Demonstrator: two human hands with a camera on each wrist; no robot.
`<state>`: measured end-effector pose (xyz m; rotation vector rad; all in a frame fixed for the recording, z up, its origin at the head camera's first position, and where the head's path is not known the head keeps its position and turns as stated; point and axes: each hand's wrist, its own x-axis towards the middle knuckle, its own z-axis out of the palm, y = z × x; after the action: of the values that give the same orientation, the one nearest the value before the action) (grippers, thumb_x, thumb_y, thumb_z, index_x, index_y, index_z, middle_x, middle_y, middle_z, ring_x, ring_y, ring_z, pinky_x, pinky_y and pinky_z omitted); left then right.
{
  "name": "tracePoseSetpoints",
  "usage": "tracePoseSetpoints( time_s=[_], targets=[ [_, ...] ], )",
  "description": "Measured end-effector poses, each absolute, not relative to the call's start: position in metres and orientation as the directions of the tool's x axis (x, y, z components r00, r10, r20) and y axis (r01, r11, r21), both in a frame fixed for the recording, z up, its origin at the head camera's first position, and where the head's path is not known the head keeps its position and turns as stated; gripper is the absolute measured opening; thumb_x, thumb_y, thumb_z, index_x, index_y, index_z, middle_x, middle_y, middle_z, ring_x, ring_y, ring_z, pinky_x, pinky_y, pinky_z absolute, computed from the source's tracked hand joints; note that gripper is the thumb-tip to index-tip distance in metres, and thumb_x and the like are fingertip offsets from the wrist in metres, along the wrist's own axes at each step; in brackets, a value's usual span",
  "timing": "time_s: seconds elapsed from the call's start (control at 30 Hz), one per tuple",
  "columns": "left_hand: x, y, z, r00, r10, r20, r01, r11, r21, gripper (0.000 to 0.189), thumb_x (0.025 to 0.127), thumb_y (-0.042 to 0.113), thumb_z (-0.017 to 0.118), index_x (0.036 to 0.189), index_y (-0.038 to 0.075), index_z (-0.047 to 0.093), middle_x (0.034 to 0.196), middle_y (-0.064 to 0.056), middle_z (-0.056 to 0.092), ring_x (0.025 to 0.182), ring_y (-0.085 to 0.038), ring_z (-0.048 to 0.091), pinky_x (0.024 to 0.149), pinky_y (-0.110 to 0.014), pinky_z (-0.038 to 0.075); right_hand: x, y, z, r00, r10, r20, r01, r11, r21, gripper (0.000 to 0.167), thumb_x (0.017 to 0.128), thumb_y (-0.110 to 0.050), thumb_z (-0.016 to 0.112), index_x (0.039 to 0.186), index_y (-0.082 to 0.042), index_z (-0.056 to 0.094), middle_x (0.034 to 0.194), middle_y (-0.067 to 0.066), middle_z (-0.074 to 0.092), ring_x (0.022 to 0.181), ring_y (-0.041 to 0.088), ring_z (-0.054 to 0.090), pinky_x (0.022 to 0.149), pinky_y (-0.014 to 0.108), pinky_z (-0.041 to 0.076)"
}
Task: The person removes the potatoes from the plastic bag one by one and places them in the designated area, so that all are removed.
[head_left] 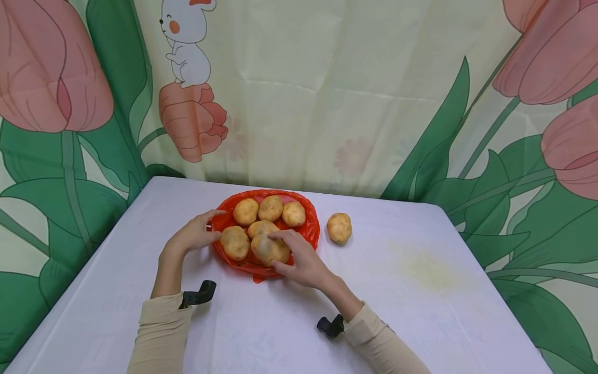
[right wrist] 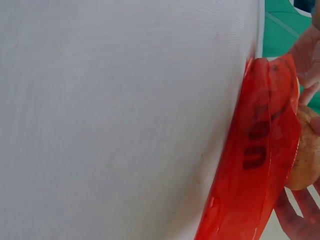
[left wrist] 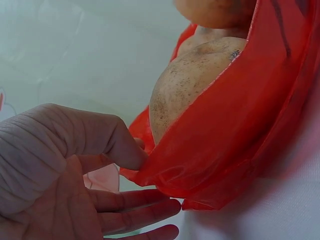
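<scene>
Several potatoes sit in a red plastic bag (head_left: 310, 228), spread wide like a shallow bowl on the table. My right hand (head_left: 302, 259) holds a potato (head_left: 268, 252) at the bag's near side, thumb below and fingers over its top. That potato overlaps another potato (head_left: 261, 227) behind it. On the bag's left, my left hand (head_left: 193, 234) pinches the red edge between thumb and index finger, as the left wrist view shows; its other fingers (left wrist: 135, 217) extend beneath the edge. Close to this hand lies a potato (head_left: 235, 243) inside the bag.
A single potato (head_left: 339, 228) lies on the white tablecloth (head_left: 397, 301), just right of the bag. Behind the table hangs a curtain (head_left: 299, 104) printed with tulips and a rabbit. A faint yellowish stain (head_left: 430, 267) marks the cloth at right.
</scene>
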<state>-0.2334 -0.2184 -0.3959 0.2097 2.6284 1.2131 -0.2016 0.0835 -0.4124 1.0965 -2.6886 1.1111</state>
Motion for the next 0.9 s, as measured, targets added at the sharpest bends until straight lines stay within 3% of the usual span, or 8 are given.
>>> tracePoseSetpoints(
  time_s=[0.23, 0.57, 0.67, 0.77, 0.9],
  targets=[
    [-0.233, -0.219, -0.396, -0.961, 0.231, -0.152, 0.033, 0.643, 0.765, 0.063, 0.096, 0.011, 0.055, 0.155, 0.0, 0.036, 0.15, -0.032, 0.042, 0.133, -0.049, 0.043, 0.109, -0.065, 0.041, -0.199, 0.091, -0.412, -0.765, -0.54, 0.351, -0.615, 0.449, -0.648, 0.056, 0.09, -0.017, 0.078, 0.14, -0.018, 0.054, 0.138, -0.003, 0.056, 0.129, 0.015, 0.052, 0.105, 0.046, 0.051],
    [-0.232, -0.219, -0.394, -0.962, 0.232, -0.147, 0.041, 0.651, 0.758, 0.063, 0.095, 0.01, 0.056, 0.154, -0.001, 0.037, 0.151, -0.032, 0.042, 0.132, -0.048, 0.043, 0.108, -0.064, 0.041, -0.197, 0.109, -0.408, -0.799, -0.457, 0.392, -0.584, 0.431, -0.687, 0.058, 0.088, -0.017, 0.08, 0.141, -0.017, 0.055, 0.139, -0.004, 0.058, 0.131, 0.015, 0.052, 0.113, 0.058, 0.039],
    [-0.232, -0.218, -0.393, -0.961, 0.234, -0.147, 0.043, 0.653, 0.756, 0.063, 0.095, 0.011, 0.056, 0.154, -0.001, 0.037, 0.15, -0.032, 0.042, 0.132, -0.048, 0.044, 0.108, -0.064, 0.042, -0.196, 0.115, -0.406, -0.814, -0.432, 0.388, -0.567, 0.449, -0.69, 0.058, 0.088, -0.018, 0.081, 0.141, -0.018, 0.056, 0.14, -0.005, 0.058, 0.131, 0.015, 0.052, 0.109, 0.053, 0.045],
    [-0.231, -0.217, -0.393, -0.96, 0.236, -0.149, 0.043, 0.654, 0.755, 0.064, 0.095, 0.011, 0.057, 0.154, -0.002, 0.037, 0.149, -0.033, 0.043, 0.13, -0.048, 0.045, 0.107, -0.064, 0.043, -0.195, 0.121, -0.405, -0.834, -0.407, 0.371, -0.539, 0.462, -0.704, 0.058, 0.088, -0.018, 0.081, 0.14, -0.018, 0.055, 0.138, -0.004, 0.058, 0.127, 0.015, 0.052, 0.097, 0.046, 0.055],
    [-0.231, -0.217, -0.393, -0.96, 0.234, -0.151, 0.042, 0.657, 0.753, 0.064, 0.095, 0.011, 0.056, 0.154, -0.001, 0.037, 0.149, -0.033, 0.043, 0.131, -0.048, 0.045, 0.108, -0.063, 0.043, -0.196, 0.128, -0.404, -0.854, -0.372, 0.364, -0.51, 0.459, -0.728, 0.057, 0.088, -0.016, 0.08, 0.139, -0.017, 0.056, 0.137, -0.002, 0.059, 0.124, 0.017, 0.054, 0.089, 0.042, 0.058]
  ],
)
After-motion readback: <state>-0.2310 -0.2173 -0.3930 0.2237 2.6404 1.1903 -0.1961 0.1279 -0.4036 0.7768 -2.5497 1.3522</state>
